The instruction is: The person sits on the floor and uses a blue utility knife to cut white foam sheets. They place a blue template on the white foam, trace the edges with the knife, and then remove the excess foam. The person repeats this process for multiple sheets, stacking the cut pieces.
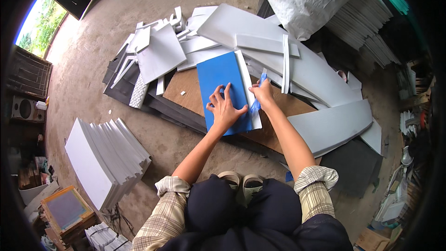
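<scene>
A blue rectangular board [214, 72] lies over a white foam sheet [239, 60], whose strip shows along the board's right edge. My left hand [224, 110] presses on the blue board, fingers spread. In my right hand [264, 94] is a slim blue tool, apparently a cutter knife [263, 76], held close beside the exposed white strip. Its lower end is near the strip, but I cannot tell whether a blade touches it. Beneath both layers is a brown wooden board [182, 85].
White foam sheets and offcuts [160, 56] are heaped beyond the board, with a curved white piece [332, 125] at right. A stack of white sheets [104, 160] stands on the floor at left. A large white sack [306, 4] is at the back right.
</scene>
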### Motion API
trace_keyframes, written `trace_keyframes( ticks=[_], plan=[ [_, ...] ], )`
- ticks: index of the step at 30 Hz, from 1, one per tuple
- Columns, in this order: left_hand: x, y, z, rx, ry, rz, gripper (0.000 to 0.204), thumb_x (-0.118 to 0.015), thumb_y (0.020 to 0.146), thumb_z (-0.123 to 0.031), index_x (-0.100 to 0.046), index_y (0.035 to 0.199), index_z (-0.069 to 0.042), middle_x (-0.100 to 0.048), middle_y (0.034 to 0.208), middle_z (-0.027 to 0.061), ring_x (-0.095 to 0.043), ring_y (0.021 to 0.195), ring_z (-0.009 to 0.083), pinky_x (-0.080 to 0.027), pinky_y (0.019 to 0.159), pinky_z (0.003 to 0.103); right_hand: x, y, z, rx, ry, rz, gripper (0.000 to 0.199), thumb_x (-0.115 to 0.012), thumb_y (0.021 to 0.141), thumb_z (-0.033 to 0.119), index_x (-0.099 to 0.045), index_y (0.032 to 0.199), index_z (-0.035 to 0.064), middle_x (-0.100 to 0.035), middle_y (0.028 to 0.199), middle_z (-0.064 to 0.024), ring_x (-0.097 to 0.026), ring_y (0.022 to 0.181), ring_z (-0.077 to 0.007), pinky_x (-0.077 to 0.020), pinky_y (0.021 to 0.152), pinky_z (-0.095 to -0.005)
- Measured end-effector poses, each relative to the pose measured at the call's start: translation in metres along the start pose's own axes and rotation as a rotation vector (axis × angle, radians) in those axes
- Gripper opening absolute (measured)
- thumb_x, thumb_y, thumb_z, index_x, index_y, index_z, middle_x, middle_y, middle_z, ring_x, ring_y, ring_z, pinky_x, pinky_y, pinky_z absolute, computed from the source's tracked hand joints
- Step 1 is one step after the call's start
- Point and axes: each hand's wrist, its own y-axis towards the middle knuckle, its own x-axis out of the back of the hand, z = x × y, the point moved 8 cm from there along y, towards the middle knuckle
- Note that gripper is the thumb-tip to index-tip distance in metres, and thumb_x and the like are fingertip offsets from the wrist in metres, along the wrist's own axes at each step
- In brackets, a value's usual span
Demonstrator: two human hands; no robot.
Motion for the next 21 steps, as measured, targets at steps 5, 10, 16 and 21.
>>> trace_keyframes(
  ticks=[5,10,16,21],
  plan=[
    [0.026,-0.009,-0.02,-0.016,-0.019,-0.015,0.089,-0.072,0.057,-0.039,-0.028,0.131,-0.015,-0.024,0.13,0.0124,-0.025,0.119,0.0341,-0.027,0.086,0.063,0.055,-0.025,0.018,0.149,0.015,-0.179,0.032,-0.068,0.064,-0.001,-0.046,0.087,0.0016,-0.056,0.077,-0.0082,-0.058,0.071,-0.0177,-0.0472,0.064,-0.0307],
    [0.035,-0.006,0.022,0.009,-0.012,-0.016,0.08,-0.071,0.061,-0.026,-0.029,0.128,-0.013,-0.024,0.13,0.0133,-0.03,0.119,0.0347,-0.03,0.086,0.062,0.133,-0.053,0.061,0.256,-0.034,-0.28,0.034,-0.066,0.066,0.0,-0.045,0.092,0.0017,-0.056,0.085,-0.0102,-0.057,0.079,-0.0189,-0.0464,0.07,-0.0303],
    [0.125,0.024,-0.052,-0.427,-0.258,-0.328,0.057,-0.066,0.07,-0.019,-0.041,0.121,-0.008,-0.037,0.122,0.0172,-0.035,0.115,0.0358,-0.031,0.095,0.045,0.208,-0.112,0.099,0.507,0.035,-0.275,0.029,-0.064,0.07,-0.002,-0.044,0.09,0.0035,-0.055,0.086,-0.0076,-0.055,0.077,-0.0149,-0.0452,0.071,-0.0276],
    [0.208,0.032,-0.132,-0.603,-0.203,-0.25,0.055,-0.057,0.081,-0.029,-0.036,0.128,-0.01,-0.041,0.127,0.0122,-0.04,0.117,0.0263,-0.021,0.1,0.049,0.212,-0.156,0.108,0.614,0.325,0.012,0.029,-0.064,0.072,0.002,-0.043,0.092,0.0067,-0.054,0.086,-0.0051,-0.054,0.079,-0.0135,-0.0428,0.073,-0.0283]
  ],
)
